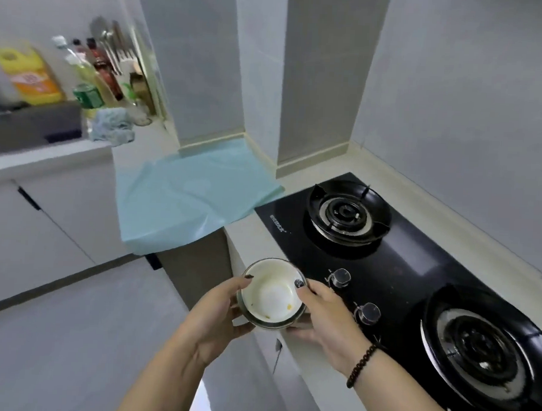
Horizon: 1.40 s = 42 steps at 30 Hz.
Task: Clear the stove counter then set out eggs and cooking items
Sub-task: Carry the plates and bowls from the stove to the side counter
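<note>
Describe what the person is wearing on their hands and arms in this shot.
Both forearms are bare, with no sleeves showing. The right hand has a dark beaded bracelet around its wrist. Fingernails on both hands are painted dark; the left hand wears no bracelet or ring that I can see.

One bowl [272, 294], two burners [347, 213], two knobs [341, 277], one blue mat [183, 198], two hands [215, 321].

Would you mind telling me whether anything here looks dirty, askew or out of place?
The white bowl, held by both hands, has yellow residue inside. The blue sheet overhangs the counter edge, and a cloth lies crumpled.
</note>
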Available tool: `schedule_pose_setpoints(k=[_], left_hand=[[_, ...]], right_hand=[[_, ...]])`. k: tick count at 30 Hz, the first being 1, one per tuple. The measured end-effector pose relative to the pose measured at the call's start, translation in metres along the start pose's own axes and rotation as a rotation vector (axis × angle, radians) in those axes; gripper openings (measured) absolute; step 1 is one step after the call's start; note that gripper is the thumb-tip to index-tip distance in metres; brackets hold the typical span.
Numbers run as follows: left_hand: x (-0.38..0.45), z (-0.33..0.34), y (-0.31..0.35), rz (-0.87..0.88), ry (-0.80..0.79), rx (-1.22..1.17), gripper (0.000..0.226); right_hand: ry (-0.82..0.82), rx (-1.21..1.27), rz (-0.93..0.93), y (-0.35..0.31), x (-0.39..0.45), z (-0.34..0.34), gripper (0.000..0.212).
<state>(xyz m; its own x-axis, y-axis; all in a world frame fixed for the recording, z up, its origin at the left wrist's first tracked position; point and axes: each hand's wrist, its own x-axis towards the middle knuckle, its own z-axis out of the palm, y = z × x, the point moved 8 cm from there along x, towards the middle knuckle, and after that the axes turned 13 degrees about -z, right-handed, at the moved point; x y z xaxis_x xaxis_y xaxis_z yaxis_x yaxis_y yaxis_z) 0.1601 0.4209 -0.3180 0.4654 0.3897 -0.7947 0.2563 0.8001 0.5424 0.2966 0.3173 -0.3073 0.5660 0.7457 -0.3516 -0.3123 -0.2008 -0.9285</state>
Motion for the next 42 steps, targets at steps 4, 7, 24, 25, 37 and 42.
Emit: schedule_pose_setpoints(k=[4, 7, 24, 25, 37, 42], left_hand=[[-0.019, -0.061, 0.026, 0.057, 0.075, -0.115, 0.025], [-0.027, -0.115, 0.043, 0.078, 0.128, -0.183, 0.025], [-0.082, -0.415, 0.133, 0.206, 0.384, -0.463, 0.029], [-0.088, -0.434, 0.137, 0.221, 0.401, -0.484, 0.028], [-0.108, -0.585, 0.192, 0.285, 0.557, -0.747, 0.023], [-0.103, -0.648, 0.233, 0.299, 0.629, -0.838, 0.024]], right_hand=[[-0.125, -0.081, -0.004, -0.013, 0.017, 0.074, 0.024], [-0.2, -0.131, -0.003, -0.014, 0.03, 0.133, 0.021], [-0.543, -0.233, 0.014, 0.021, 0.093, 0.476, 0.021], [-0.577, -0.242, 0.019, 0.022, 0.094, 0.5, 0.021], [-0.876, -0.36, 0.094, 0.04, 0.137, 0.704, 0.019], [-0.98, -0.418, 0.102, 0.036, 0.173, 0.795, 0.017]])
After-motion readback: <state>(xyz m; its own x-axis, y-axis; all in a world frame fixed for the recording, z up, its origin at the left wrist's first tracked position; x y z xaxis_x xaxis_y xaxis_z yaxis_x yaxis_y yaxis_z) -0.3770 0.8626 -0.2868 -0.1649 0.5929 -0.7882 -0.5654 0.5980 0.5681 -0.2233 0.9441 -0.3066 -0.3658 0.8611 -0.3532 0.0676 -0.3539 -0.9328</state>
